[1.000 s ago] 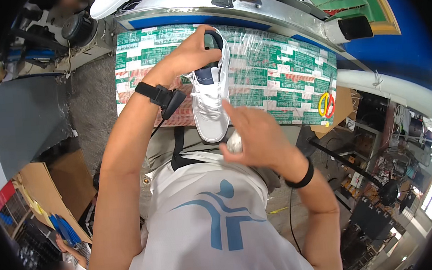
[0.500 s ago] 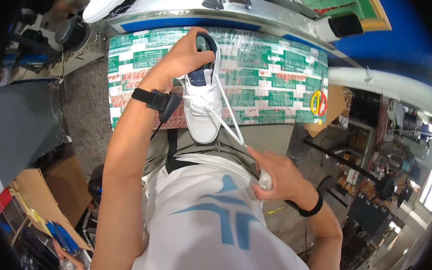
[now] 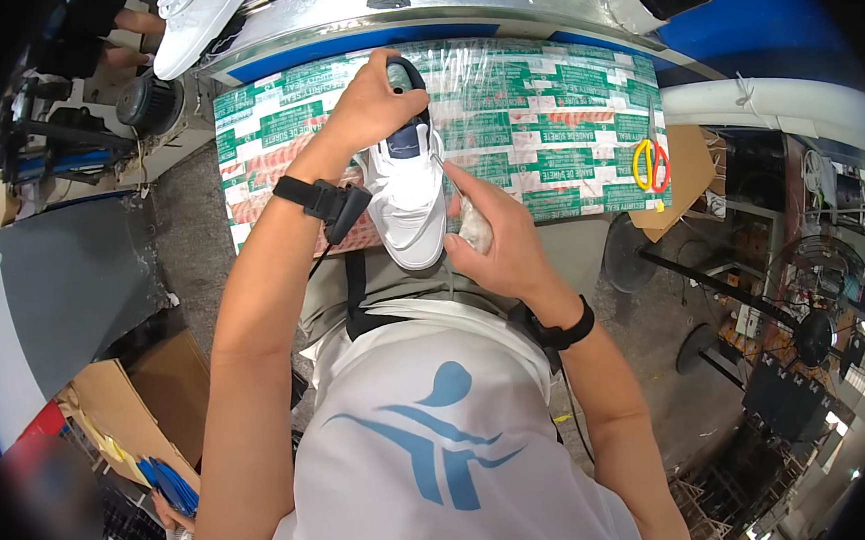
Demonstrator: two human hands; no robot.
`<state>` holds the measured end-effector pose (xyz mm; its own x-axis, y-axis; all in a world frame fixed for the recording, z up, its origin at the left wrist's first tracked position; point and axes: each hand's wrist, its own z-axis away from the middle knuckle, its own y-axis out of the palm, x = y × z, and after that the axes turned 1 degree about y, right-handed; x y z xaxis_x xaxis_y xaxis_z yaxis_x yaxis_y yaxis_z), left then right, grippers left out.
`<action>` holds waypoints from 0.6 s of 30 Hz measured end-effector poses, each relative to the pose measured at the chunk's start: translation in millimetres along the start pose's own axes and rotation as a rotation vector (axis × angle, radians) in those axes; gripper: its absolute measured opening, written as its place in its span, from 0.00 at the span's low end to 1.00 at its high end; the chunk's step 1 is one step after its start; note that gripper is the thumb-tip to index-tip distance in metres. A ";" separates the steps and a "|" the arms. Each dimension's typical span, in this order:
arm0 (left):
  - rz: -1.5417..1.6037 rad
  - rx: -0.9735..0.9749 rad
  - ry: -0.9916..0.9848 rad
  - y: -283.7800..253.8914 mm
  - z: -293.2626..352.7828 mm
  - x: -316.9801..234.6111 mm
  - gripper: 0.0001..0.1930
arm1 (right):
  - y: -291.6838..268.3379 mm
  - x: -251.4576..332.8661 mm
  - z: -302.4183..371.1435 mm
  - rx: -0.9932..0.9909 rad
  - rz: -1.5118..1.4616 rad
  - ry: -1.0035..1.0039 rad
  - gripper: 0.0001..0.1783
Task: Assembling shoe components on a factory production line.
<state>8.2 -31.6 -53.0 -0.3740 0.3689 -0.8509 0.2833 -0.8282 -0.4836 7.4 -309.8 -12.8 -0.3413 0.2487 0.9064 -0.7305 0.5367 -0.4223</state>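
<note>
A white lace-up sneaker (image 3: 411,216) with a dark navy tongue and lining lies on a table covered in green-and-white printed tape, its toe toward me. My left hand (image 3: 373,109) is closed round the collar at the far heel end, thumb inside the opening. My right hand (image 3: 505,233) is wrapped round a small tool with a whitish, wrapped-looking handle (image 3: 475,229). Its index finger reaches to the eyelets on the sneaker's right side. The tool's tip is too small to make out there.
Scissors (image 3: 651,166) with yellow and red handles lie at the table's right end. Beyond the table's far edge runs a metal rail (image 3: 335,18), with another white shoe (image 3: 197,31) at far left. A cardboard piece (image 3: 682,177) juts out at right.
My right hand has moved up and left from beside my waist to the sneaker's eyelets. The lace stretched toward it before no longer shows pulled out. My left hand keeps its grip.
</note>
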 end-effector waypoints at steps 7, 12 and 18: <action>-0.042 -0.018 -0.017 -0.1 0.7 1.3 0.46 | 4.4 -1.7 -4.8 0.023 0.100 -0.060 0.50; 0.022 0.052 -0.022 -7.2 3.7 -4.7 0.46 | -9.5 32.6 34.5 0.148 0.410 -0.103 0.52; -0.086 -0.008 -0.035 -1.0 -2.3 0.9 0.42 | -13.8 43.6 69.4 0.173 0.309 -0.026 0.55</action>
<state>9.6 -29.5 -53.8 -0.4278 0.4236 -0.7985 0.2555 -0.7907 -0.5564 -38.4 -362.3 32.5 -0.5753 0.3562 0.7363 -0.6790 0.2939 -0.6727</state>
